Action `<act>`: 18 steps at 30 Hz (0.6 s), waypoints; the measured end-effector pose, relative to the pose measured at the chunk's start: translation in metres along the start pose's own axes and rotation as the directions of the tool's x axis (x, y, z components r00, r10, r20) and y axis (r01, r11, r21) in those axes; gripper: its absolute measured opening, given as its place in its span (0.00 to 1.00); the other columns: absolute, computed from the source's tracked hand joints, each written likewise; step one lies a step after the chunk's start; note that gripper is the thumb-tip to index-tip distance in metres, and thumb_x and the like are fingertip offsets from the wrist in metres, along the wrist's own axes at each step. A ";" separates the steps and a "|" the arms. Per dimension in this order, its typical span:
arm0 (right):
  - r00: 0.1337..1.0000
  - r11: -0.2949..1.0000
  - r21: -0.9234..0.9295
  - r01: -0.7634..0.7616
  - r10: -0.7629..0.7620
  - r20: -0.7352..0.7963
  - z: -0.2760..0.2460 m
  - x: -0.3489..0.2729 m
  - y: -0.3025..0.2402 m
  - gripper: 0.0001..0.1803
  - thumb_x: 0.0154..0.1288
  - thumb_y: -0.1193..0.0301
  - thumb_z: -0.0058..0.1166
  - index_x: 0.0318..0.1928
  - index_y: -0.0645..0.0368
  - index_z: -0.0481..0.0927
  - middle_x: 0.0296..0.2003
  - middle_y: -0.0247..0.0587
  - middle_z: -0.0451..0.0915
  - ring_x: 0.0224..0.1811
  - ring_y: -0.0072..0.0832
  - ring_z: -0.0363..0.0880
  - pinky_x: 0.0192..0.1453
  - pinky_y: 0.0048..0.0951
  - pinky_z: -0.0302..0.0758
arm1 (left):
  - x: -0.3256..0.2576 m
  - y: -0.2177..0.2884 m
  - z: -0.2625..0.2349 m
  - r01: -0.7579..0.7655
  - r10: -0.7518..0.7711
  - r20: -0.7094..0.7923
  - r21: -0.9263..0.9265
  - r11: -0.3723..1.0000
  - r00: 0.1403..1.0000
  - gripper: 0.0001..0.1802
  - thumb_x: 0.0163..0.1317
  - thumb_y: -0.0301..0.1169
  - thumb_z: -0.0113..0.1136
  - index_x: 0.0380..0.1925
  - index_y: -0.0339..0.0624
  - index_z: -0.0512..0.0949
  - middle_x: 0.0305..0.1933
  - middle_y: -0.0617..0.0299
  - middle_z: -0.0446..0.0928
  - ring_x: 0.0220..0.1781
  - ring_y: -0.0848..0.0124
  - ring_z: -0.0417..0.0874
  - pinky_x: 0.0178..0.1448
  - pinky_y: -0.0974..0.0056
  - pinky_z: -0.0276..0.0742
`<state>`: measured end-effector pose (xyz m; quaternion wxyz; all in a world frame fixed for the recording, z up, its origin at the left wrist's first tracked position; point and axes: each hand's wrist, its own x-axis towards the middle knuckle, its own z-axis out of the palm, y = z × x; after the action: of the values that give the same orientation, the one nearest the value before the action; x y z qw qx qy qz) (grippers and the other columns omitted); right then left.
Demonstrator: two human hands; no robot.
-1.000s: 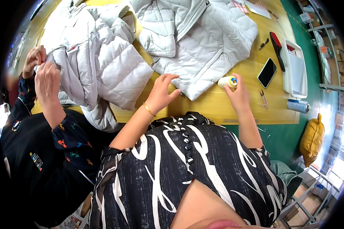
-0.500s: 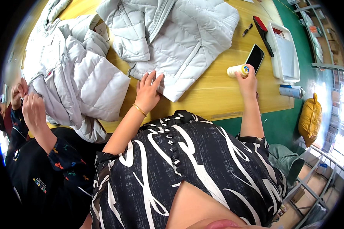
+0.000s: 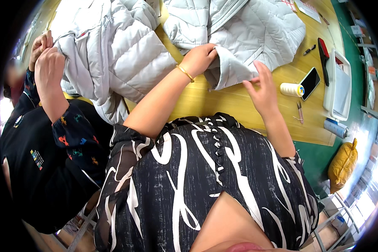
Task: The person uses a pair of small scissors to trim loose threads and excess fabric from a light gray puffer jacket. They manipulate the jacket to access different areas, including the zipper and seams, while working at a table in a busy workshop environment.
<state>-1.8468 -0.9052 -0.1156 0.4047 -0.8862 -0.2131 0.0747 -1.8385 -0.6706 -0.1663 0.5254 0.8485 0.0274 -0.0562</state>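
A light grey padded jacket (image 3: 256,29) lies on the yellow wooden table in front of me. My left hand (image 3: 199,59), with a gold bangle at its wrist, is closed on the jacket's lower edge, which is lifted and folded back. Close to the right end of that fold, my right hand (image 3: 262,90) is open, fingers apart, with nothing in it. Just right of it a cone of cream thread (image 3: 291,89) lies on its side. Below the cone rests a small pair of thread snips (image 3: 300,111).
At left, a co-worker's hands (image 3: 48,63) are on a second grey padded jacket (image 3: 134,54). To the right are a phone (image 3: 311,84), a pen (image 3: 309,50), a red-and-black brush (image 3: 323,54), a white tray (image 3: 328,98) and a spray can (image 3: 336,128). A yellow bag (image 3: 342,166) stands beyond the table.
My right hand has let go of the thread cone and moved left towards the jacket. My left hand, earlier flat on the jacket, now grips and lifts its edge. The view has shifted.
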 end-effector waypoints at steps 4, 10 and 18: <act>0.981 0.989 -0.113 -0.093 0.111 0.160 0.026 0.021 0.006 0.30 0.52 0.64 0.59 0.57 0.51 0.67 0.62 0.50 0.58 0.44 0.41 0.74 0.49 0.32 0.72 | 0.006 -0.006 0.005 -0.049 0.050 0.003 -0.125 0.991 0.999 0.14 0.62 0.36 0.44 0.41 0.40 0.75 0.34 0.48 0.78 0.37 0.55 0.79 0.42 0.59 0.72; 0.996 0.866 -0.492 0.083 -0.051 0.079 0.025 0.038 0.082 0.25 0.43 0.78 0.57 0.47 0.48 0.78 0.60 0.49 0.62 0.58 0.49 0.62 0.61 0.42 0.59 | -0.039 -0.018 0.037 -0.220 0.219 0.080 0.008 0.975 0.972 0.21 0.59 0.34 0.52 0.53 0.43 0.69 0.46 0.49 0.74 0.47 0.56 0.76 0.51 0.57 0.71; 0.986 0.864 -0.503 -0.027 0.105 0.128 -0.042 0.049 0.072 0.24 0.53 0.79 0.42 0.54 0.59 0.69 0.58 0.52 0.64 0.58 0.42 0.64 0.64 0.37 0.58 | -0.110 0.011 0.017 -0.162 0.181 0.090 -0.182 0.970 0.979 0.13 0.61 0.30 0.49 0.46 0.43 0.72 0.48 0.57 0.73 0.53 0.60 0.72 0.58 0.59 0.66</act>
<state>-1.7669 -0.9545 -0.1403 0.1415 -0.9591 -0.2246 0.0979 -1.9480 -0.6891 -0.1504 0.6011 0.7944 -0.0693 -0.0528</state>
